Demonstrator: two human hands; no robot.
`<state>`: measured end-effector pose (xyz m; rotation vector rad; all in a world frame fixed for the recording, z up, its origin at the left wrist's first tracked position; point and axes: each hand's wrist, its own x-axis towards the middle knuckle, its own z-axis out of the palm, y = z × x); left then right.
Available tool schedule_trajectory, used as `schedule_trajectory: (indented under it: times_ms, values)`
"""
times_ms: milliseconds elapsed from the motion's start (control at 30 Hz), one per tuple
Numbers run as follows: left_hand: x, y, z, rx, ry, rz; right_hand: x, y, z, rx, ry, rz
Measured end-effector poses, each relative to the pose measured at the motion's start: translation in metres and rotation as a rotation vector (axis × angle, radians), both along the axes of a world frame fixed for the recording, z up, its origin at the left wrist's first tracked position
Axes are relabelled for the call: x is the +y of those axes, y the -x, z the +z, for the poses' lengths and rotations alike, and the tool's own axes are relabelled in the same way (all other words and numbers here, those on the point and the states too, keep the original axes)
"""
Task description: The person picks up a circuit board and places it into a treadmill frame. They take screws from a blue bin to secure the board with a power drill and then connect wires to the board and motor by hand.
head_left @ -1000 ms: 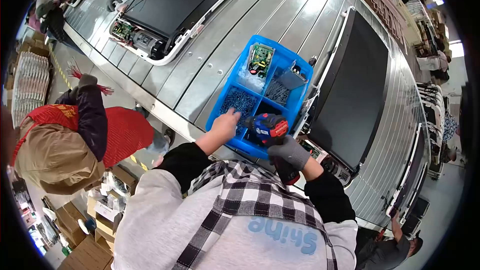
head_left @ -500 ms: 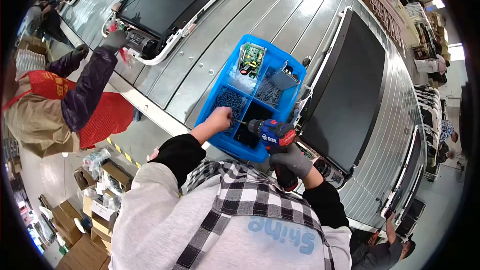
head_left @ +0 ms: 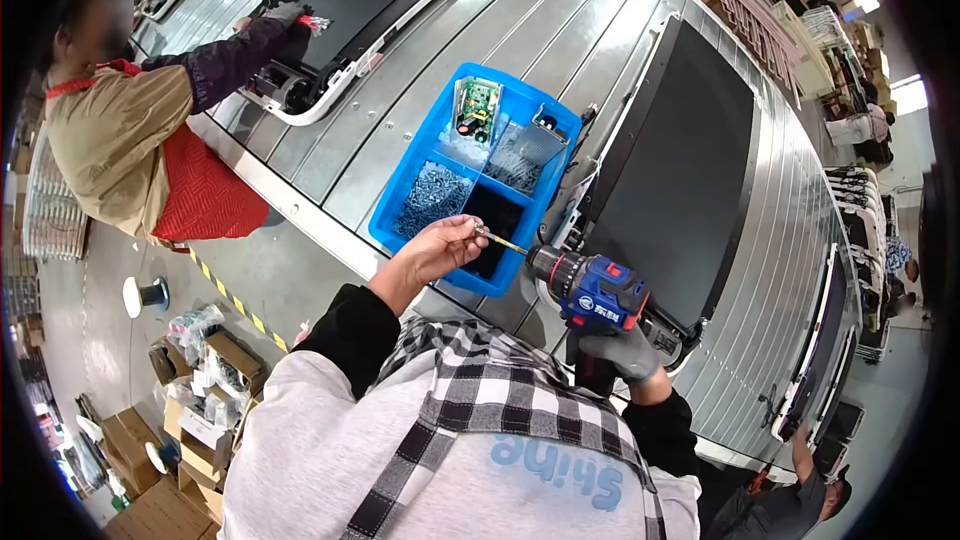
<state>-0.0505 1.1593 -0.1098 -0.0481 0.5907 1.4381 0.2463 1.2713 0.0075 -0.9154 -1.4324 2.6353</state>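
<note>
My bare left hand [head_left: 435,248] pinches a small metal screw [head_left: 482,231] at the tip of the long driver bit [head_left: 508,244]. The bit sits in the chuck of a blue and black cordless drill [head_left: 600,295], which my gloved right hand [head_left: 628,352] grips by its handle. Beneath the bit stands a blue divided bin [head_left: 470,282]. Its near left compartment holds a heap of screws [head_left: 433,198], and dark contents lie in the one beside it. A green circuit board [head_left: 477,110] rests in a far compartment.
A black flat machine deck [head_left: 680,160] with a white side rail lies to the right on the slatted metal table [head_left: 390,130]. Another machine [head_left: 370,0] is at the far left, where a person in a red apron [head_left: 215,190] works. Cardboard boxes [head_left: 215,440] stand on the floor.
My left hand has lifted from the screw compartment to the bit's tip. The drill has shifted right and turned. The red-aproned person has moved forward, reaching over the far machine.
</note>
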Motion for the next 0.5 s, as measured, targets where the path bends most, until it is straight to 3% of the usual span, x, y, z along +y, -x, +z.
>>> schedule_trajectory:
  times_ms: [233,333,500]
  values:
    - [-0.003,-0.028,0.018,0.019,-0.085,-0.003,-0.013,-0.038,0.004,0.025,-0.076,-0.06]
    - [-0.002,-0.038,0.028,0.137,-0.106,-0.065,-0.013,-0.05,0.011,0.031,-0.028,-0.053]
    - [0.007,-0.049,0.046,0.361,-0.092,-0.138,-0.009,-0.072,0.009,-0.022,-0.257,-0.044]
